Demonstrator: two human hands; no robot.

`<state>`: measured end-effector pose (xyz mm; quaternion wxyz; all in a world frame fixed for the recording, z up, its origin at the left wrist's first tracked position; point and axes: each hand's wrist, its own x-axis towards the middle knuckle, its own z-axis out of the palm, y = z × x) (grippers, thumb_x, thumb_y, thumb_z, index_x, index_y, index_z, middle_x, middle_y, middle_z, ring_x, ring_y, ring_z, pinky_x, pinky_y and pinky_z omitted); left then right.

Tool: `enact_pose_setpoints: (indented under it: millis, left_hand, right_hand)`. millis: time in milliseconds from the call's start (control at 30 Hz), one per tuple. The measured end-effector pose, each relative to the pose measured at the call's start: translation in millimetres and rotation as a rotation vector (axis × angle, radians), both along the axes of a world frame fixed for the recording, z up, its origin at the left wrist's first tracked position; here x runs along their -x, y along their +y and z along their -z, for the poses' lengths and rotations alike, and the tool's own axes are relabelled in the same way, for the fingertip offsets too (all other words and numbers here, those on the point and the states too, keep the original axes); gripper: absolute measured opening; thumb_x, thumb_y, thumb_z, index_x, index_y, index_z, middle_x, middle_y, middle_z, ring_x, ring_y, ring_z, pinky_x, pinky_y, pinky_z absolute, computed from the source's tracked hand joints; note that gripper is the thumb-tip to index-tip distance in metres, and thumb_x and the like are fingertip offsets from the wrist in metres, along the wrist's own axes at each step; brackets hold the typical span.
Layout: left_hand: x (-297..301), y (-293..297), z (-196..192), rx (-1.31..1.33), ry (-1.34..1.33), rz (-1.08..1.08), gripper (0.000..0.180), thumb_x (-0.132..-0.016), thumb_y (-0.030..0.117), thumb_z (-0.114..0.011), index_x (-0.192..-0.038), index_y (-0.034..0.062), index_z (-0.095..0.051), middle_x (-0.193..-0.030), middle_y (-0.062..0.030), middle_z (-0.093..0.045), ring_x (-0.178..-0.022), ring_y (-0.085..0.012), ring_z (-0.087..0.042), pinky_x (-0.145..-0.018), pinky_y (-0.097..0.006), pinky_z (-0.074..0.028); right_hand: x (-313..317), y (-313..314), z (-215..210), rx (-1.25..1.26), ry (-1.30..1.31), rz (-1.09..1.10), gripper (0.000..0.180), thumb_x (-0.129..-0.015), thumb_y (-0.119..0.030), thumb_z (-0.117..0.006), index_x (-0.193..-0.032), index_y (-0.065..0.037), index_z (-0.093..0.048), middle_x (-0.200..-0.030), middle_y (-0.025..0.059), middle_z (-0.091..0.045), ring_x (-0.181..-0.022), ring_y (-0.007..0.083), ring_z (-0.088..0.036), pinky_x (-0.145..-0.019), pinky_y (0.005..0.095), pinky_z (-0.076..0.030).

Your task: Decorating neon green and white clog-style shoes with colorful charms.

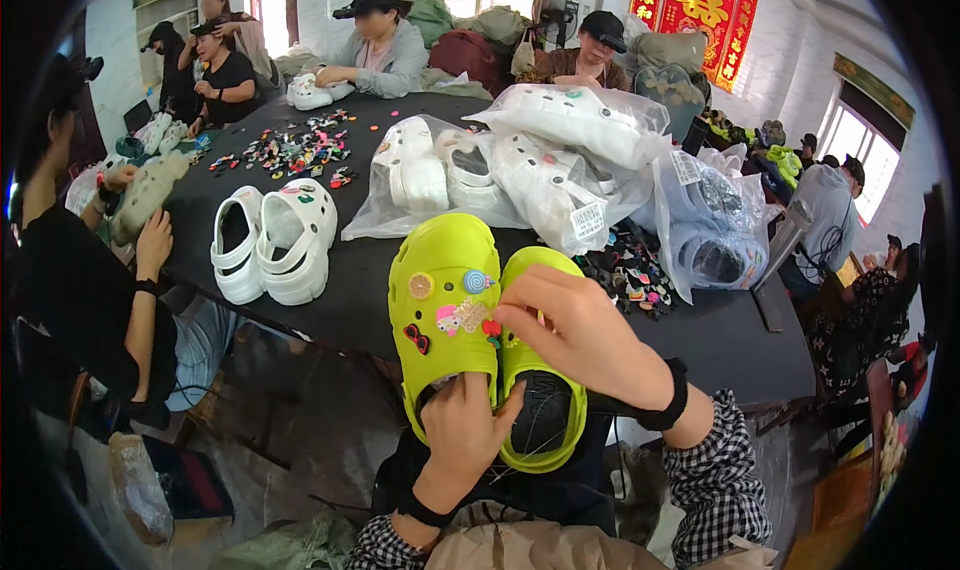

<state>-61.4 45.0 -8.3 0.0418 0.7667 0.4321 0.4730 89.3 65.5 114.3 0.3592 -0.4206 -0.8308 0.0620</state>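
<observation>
Two lime-green clogs point(440, 355) are side by side in front of me, toes pointing away, against the near table edge. The left one carries several charms: a lemon slice, a blue swirl lollipop, a pink-and-white figure, a tan waffle-like piece, red-black sunglasses and a red charm point(491, 328). My left hand point(462, 435) reaches into the foot opening of the left clog, fingers hidden inside and gripping it. Over the right clog, my right hand point(560, 325) is pinched, its fingertips beside the waffle-like and red charms. What it pinches, if anything, is hidden.
White clogs point(275, 238) stand left on the black table point(375, 305). Bagged white clogs point(560, 170) are piled beyond mine. Loose charms point(295, 145) lie scattered far left, more point(635, 275) at right beside a metal tool point(785, 245). Co-workers sit around the table.
</observation>
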Motion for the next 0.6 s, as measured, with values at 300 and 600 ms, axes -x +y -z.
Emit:
enact_pose_setpoints:
  millis: [300,600]
  left_hand:
    - [3.4,-2.0,-1.4,0.034,0.02,-0.015,0.055,-0.079,0.029,-0.079,-0.115,-0.004,-0.054,-0.08,-0.0198,-0.065,-0.064,-0.0339,-0.065,-0.057,-0.04,-0.053]
    - [-6.0,-6.1,-7.8,-0.001,0.089,-0.06,0.032,-0.082,0.022,-0.073,-0.101,0.0006,-0.058,-0.074,-0.0144,-0.06,-0.061,-0.0312,-0.062,-0.054,-0.039,-0.05]
  right_hand:
    - [13.7,15.1,1.5,0.312,-0.328,0.187,0.047,-0.097,-0.044,-0.054,-0.077,-0.004,-0.069,-0.071,0.0149,-0.063,-0.068,0.0325,-0.063,-0.06,0.0416,-0.048]
    - [28.9,15.7,-8.8,0.05,-0.555,0.32,0.052,-0.09,-0.053,-0.061,-0.07,-0.005,-0.068,-0.056,0.0113,-0.058,-0.055,0.0308,-0.06,-0.052,0.0408,-0.046]
